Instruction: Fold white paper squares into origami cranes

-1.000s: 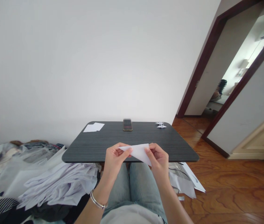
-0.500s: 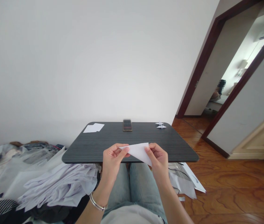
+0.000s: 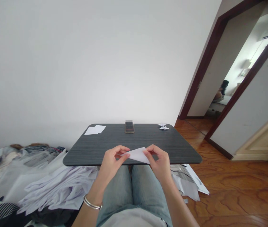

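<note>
A white folded sheet of paper (image 3: 137, 155), roughly triangular, is held over the near edge of the dark table (image 3: 115, 142). My left hand (image 3: 113, 159) pinches its pointed left corner between thumb and fingers. At the wider right end, my right hand (image 3: 157, 159) grips the paper with the thumb on top and the fingers behind. Two small folded paper cranes (image 3: 163, 128) rest at the table's far right corner. Flat white paper sheets (image 3: 93, 130) overlap at the far left.
A phone (image 3: 129, 126) stands at the table's back middle, near the white wall. Piled clothes (image 3: 60, 189) lie to the left of the table. Papers and a cable (image 3: 188, 183) are at the lower right on the wooden floor. A person (image 3: 221, 90) is visible through the doorway.
Both hands have shifted slightly, the right one moving a little left along the paper. The paper has tilted flatter and shows less of its face. It stays held in both hands.
</note>
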A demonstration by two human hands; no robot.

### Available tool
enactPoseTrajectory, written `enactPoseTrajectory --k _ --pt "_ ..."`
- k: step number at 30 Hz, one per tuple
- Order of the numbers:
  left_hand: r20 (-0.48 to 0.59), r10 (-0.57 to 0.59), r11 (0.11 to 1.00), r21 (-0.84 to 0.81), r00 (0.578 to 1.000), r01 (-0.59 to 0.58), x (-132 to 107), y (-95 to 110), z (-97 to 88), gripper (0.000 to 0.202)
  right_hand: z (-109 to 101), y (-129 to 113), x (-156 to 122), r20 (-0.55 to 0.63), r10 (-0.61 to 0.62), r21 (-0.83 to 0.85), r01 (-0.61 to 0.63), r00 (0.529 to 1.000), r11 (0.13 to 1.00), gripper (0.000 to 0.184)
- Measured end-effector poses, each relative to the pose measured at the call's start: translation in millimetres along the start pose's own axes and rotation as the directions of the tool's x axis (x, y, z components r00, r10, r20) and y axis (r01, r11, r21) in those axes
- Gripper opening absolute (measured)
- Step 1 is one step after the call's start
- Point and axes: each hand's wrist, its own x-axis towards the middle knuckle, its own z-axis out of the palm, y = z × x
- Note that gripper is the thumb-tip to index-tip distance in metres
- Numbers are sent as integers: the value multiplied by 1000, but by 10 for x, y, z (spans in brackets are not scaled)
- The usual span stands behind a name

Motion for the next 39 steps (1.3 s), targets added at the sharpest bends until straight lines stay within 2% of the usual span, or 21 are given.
enactPoseTrajectory --k 4,9,12,18,23,27,34,39 --pt "148 88 970 213 985 -119 -11 31 23 18 12 -60 15 157 -100 -120 120 983 986 17" --pt "181 124 926 333 976 -180 -35 36 108 28 38 -114 7 168 -98 -157 125 981 980 16" --pt "136 130 924 343 982 -170 -45 19 125 28 19 -106 13 138 -48 -92 61 989 994 14" --pt "-34 150 948 289 988 -134 -79 3 109 27 -10 -51 13 109 108 92 -118 988 989 17" --pt "-121 180 961 233 976 -148 -104 -31 149 28 80 -18 -15 13 190 339 -183 982 923 17" --pt "-197 211 959 230 958 -164 -124 -69 202 27 137 -47 -9 -5 276 491 -238 961 838 16" --pt "-250 189 973 181 950 -146 -145 -101 255 27 129 -113 -5 -51 354 583 -260 934 770 13" --pt "-233 149 986 109 961 -127 -128 -150 271 27 135 -119 -3 -82 377 583 -263 922 769 16"
